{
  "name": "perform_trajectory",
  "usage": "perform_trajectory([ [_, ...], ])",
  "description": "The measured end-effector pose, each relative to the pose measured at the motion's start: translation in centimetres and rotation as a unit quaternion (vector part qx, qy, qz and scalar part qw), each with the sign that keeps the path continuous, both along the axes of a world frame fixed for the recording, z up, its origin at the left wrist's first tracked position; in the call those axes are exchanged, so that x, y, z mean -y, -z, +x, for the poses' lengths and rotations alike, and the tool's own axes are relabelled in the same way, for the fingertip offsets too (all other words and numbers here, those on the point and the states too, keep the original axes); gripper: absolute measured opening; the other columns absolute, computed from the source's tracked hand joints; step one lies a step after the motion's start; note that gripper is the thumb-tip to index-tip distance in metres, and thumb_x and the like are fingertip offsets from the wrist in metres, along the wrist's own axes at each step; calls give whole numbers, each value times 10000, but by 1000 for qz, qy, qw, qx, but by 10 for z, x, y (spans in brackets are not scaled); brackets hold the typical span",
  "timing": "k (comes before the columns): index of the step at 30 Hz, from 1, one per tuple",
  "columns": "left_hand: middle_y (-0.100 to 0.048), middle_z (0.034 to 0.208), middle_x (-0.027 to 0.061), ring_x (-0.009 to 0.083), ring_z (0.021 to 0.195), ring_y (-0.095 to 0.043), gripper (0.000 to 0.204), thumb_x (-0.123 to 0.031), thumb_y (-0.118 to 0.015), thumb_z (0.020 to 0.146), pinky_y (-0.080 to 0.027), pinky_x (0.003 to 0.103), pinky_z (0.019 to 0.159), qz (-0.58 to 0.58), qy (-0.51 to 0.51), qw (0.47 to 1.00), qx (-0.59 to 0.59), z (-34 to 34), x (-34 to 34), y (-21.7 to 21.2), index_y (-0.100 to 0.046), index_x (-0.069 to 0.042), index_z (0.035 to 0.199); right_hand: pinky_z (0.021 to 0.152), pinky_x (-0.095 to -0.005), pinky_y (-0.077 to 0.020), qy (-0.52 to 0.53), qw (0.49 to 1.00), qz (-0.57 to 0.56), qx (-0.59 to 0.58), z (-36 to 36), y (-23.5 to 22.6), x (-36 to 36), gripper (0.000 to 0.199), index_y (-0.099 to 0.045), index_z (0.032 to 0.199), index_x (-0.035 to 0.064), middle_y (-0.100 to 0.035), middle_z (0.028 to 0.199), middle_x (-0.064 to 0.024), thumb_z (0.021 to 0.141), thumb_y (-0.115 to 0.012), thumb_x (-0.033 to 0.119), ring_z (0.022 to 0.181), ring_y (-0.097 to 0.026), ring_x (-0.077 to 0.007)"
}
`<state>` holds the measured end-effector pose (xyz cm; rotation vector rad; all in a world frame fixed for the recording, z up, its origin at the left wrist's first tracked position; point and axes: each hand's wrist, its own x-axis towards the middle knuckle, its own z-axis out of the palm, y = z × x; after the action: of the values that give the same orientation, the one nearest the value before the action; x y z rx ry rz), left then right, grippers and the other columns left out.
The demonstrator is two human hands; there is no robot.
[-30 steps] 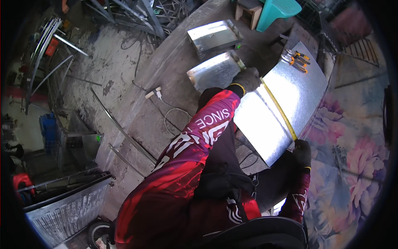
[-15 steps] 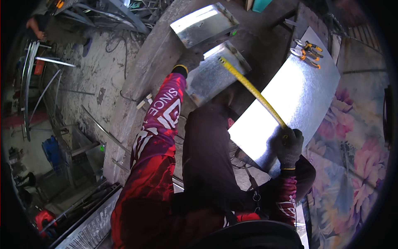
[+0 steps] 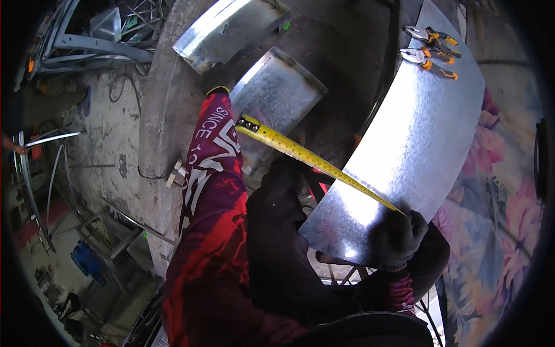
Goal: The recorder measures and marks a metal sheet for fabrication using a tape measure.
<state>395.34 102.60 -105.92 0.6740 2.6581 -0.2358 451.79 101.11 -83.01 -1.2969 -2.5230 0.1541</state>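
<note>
A dark work glove covers my right hand (image 3: 399, 238), which is closed on a tape measure; its case is hidden in the fist. The yellow blade of the tape measure (image 3: 306, 155) sticks out to the left, its hooked end near my left forearm. Below it lies a shiny sheet of metal (image 3: 416, 133), close to my right hand. My left hand (image 3: 217, 82), gloved too, reaches forward beside a bent sheet-metal piece (image 3: 277, 87). Its fingers are lost in shadow, so I cannot see whether they touch it. A second bent sheet-metal piece (image 3: 231, 32) lies just beyond.
Two pliers with orange-and-black handles (image 3: 430, 52) rest on the sheet's far end. Flowered cloth (image 3: 491, 243) spreads along the right. A metal frame (image 3: 98, 46) stands at the far left, above the worn concrete floor (image 3: 115, 139). Part of another person's hand (image 3: 11, 144) shows at the left edge.
The tape's hooked end has swung left and nearer to me, away from above the nearer bent piece. My right hand has come a little nearer, still gripping the tape measure. The view has shifted.
</note>
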Motion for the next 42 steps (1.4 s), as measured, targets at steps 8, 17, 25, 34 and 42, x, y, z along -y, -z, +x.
perform_trajectory([
  [8, -703, 1064, 141, 323, 978, -698, 176, -209, -594, 893, -556, 437, 834, 144, 165, 967, -129, -6, 31, 8, -636, -98, 1023, 835, -497, -512, -31, 999, -7, -41, 0, 0, -3, 589, -532, 1305, 112, -570, 1161, -232, 741, -695, 61, 1044, -594, -400],
  [17, -695, 970, 183, 383, 944, -668, 193, -237, -600, 894, -523, 492, 819, 193, 279, 936, -96, -120, 93, -31, -698, -75, 931, 796, -409, -534, -8, 997, -2, -81, -10, 3, 2, 418, -633, 1165, 54, -575, 1158, -217, 751, -695, 51, 993, -612, -369],
  [25, -653, 1202, 211, 411, 1082, -626, 398, -385, -544, 892, -476, 514, 955, 247, 4, 967, -57, -85, 93, -50, -637, -130, 1183, 788, -403, -532, -2, 996, -6, -88, -6, 4, 2, 421, -626, 1167, 54, -559, 1165, -200, 752, -700, 75, 1003, -604, -363],
  [34, -483, 1401, 199, 439, 1287, -470, 519, -346, -621, 899, -445, 591, 994, 152, -59, 976, -141, -50, 76, -70, -493, -209, 1383, 813, -416, -523, 0, 994, 13, -105, -5, 6, 0, 467, -643, 1148, 84, -589, 1125, -151, 692, -746, 81, 987, -608, -329],
  [42, -423, 1456, 236, 401, 1384, -378, 661, -371, -694, 837, -390, 538, 1086, 228, 44, 952, -200, 46, 78, -77, -470, -137, 1413, 824, -455, -502, 24, 993, -22, -111, -5, -9, 2, 412, -701, 1083, 112, -607, 1079, -136, 679, -766, 168, 990, -585, -333],
])
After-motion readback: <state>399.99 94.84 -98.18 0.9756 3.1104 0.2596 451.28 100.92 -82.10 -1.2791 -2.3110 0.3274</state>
